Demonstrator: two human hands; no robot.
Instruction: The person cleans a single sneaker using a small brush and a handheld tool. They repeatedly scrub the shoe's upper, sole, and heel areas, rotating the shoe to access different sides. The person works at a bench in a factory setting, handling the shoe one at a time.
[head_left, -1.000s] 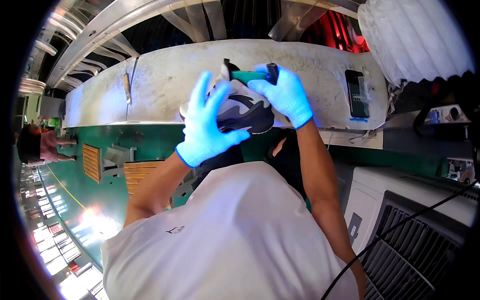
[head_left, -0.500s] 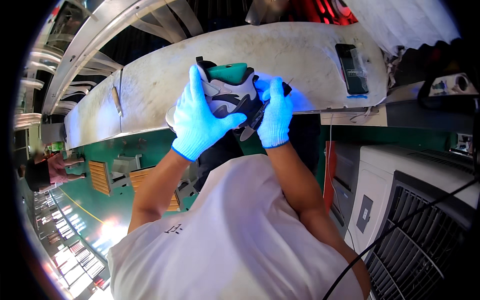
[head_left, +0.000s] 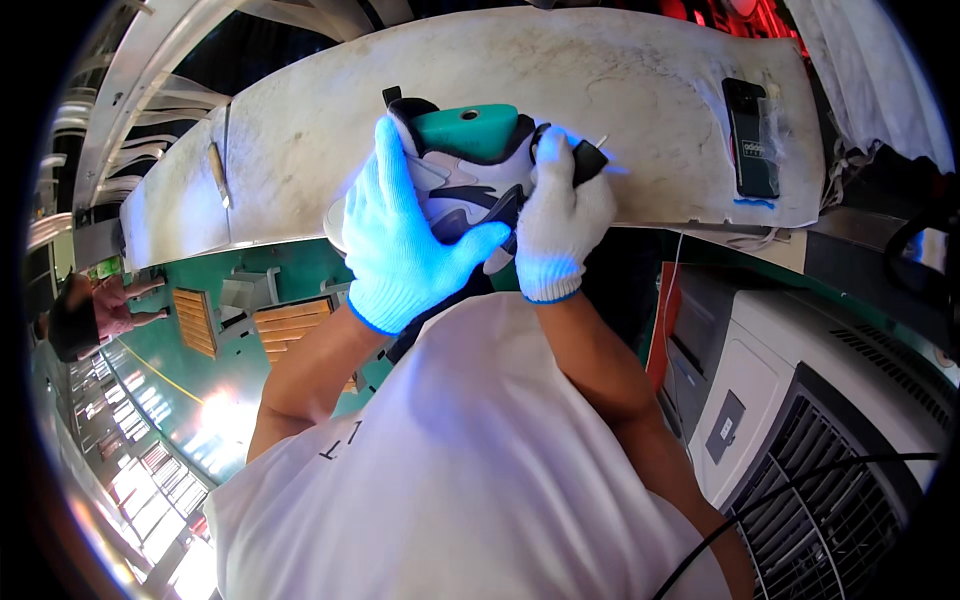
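Note:
A grey, white and black shoe [head_left: 465, 190] with a teal shoe last [head_left: 465, 130] inside it is held up over the near edge of the workbench. My left hand [head_left: 405, 235], in a knitted glove lit bright blue, grips the shoe's left side, its thumb pressed across the near side. Against the shoe's right side, my gloved right hand [head_left: 565, 225] is closed around a small black object [head_left: 588, 162] with a thin pale tip. Its fingers hide most of that object, so its kind is unclear. Blue light falls on the shoe and the gloves.
On the stained pale workbench [head_left: 290, 130] a phone-like black item [head_left: 750, 140] lies at right under clear film. A thin-handled tool [head_left: 219, 175] lies at left. A white machine with a grille [head_left: 760, 370] stands to my right, crossed by a black cable [head_left: 800, 485]. Another person [head_left: 95, 315] is far left.
My right hand has turned beside the shoe, and its glove now looks mostly white instead of blue. The black object shows larger above it. The view has shifted slightly; my left hand keeps its grip.

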